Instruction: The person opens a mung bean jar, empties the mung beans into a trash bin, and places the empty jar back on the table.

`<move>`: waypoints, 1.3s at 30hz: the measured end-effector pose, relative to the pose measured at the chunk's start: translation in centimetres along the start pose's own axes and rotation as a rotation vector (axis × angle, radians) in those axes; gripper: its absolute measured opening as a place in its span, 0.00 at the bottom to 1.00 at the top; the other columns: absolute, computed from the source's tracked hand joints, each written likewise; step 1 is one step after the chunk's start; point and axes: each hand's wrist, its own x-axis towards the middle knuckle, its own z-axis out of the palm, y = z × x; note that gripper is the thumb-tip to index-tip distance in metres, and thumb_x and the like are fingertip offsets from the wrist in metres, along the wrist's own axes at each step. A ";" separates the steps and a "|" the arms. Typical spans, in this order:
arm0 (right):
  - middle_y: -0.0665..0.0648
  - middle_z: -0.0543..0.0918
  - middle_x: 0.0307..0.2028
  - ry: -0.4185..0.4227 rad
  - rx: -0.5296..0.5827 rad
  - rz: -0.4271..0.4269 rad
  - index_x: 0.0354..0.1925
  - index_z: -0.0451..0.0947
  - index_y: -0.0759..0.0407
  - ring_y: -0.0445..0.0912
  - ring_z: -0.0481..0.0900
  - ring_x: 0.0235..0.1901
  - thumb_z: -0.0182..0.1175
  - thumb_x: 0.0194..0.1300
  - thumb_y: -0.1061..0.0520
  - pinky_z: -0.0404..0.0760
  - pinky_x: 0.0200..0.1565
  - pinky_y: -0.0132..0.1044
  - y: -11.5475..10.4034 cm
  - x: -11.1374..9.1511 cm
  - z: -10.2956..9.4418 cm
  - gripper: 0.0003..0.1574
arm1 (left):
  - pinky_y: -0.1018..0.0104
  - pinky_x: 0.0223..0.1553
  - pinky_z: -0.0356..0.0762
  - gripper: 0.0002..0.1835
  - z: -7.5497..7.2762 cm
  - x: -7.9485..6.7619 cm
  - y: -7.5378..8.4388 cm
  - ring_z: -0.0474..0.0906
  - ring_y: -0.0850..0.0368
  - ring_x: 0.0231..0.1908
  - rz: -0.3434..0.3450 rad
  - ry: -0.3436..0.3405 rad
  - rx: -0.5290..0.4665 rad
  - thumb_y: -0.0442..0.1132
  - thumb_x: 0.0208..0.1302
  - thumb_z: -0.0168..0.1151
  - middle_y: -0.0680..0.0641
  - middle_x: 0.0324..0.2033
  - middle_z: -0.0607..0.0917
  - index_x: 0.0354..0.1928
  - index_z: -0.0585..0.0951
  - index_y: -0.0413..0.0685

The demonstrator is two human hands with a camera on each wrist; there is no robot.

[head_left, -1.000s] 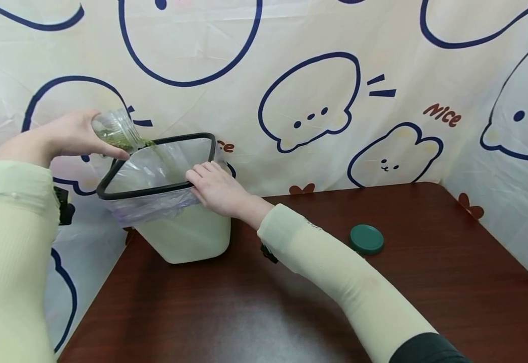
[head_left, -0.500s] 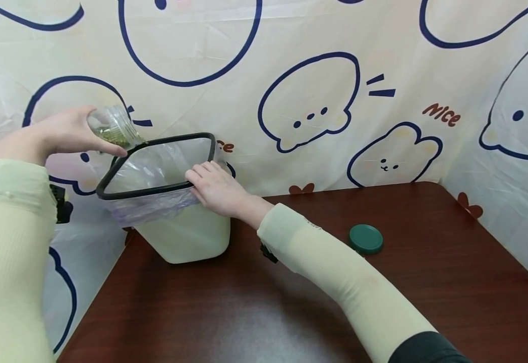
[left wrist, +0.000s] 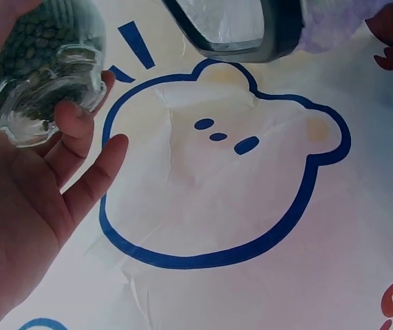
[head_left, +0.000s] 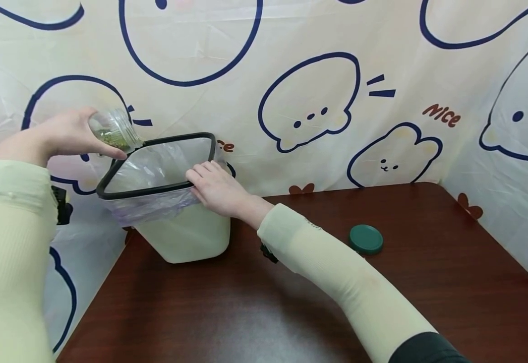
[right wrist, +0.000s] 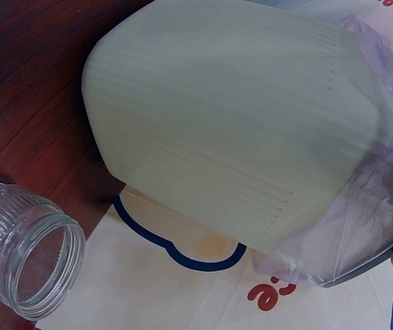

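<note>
My left hand [head_left: 66, 133] grips a clear glass jar [head_left: 113, 126] with small green beans [left wrist: 34, 48] in it. Tipped on its side, the jar has its mouth right at the left back corner of the bin's rim. The pale green bin [head_left: 191, 232] stands tilted, and its black rim [head_left: 155, 191] holds a thin translucent bag [head_left: 138, 210] folded over the outside. On the rim's right front corner, the fingers of my right hand [head_left: 220, 189] curl over the edge and hold it.
A green round lid [head_left: 366, 239] lies on the brown table [head_left: 254, 302] at the right. In the right wrist view, a second glass jar [right wrist: 10, 234] stands near the table's edge beside the bin. A cloth with cartoon drawings [head_left: 309, 101] hangs behind.
One second ago beans were streaming from the jar into the bin; no stream shows now. The left hand drew slightly back and up with the jar, then came slightly forward. The right hand stays put.
</note>
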 end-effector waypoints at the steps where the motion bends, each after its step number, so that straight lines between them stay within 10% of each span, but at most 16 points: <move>1: 0.51 0.73 0.42 0.001 0.001 0.001 0.46 0.72 0.57 0.48 0.69 0.49 0.51 0.74 0.54 0.62 0.56 0.37 0.0 0.0 0.0 0.08 | 0.36 0.42 0.71 0.58 0.0 0.0 0.0 0.69 0.29 0.47 0.002 -0.003 0.000 0.55 0.50 0.75 0.22 0.53 0.68 0.67 0.52 0.24; 15: 0.51 0.73 0.41 0.008 0.000 -0.006 0.45 0.72 0.56 0.48 0.69 0.48 0.52 0.73 0.55 0.62 0.55 0.37 0.0 0.0 0.1 0.07 | 0.41 0.37 0.74 0.56 0.2 0.1 -0.2 0.72 0.32 0.43 0.007 -0.009 0.008 0.55 0.48 0.76 0.22 0.51 0.70 0.65 0.55 0.24; 23: 0.51 0.73 0.41 0.017 -0.002 -0.008 0.45 0.72 0.57 0.48 0.69 0.48 0.51 0.74 0.55 0.62 0.55 0.37 0.0 0.0 0.1 0.07 | 0.27 0.50 0.62 0.61 -0.1 0.0 -0.2 0.62 0.25 0.53 -0.013 -0.028 -0.021 0.55 0.52 0.73 0.21 0.57 0.64 0.70 0.45 0.24; 39: 0.50 0.73 0.40 -0.003 0.004 -0.004 0.45 0.72 0.55 0.46 0.69 0.47 0.51 0.74 0.54 0.63 0.53 0.36 0.0 0.0 0.0 0.07 | 0.44 0.35 0.75 0.57 -0.1 0.3 0.1 0.73 0.32 0.42 0.013 -0.025 -0.008 0.52 0.48 0.77 0.22 0.50 0.70 0.65 0.53 0.22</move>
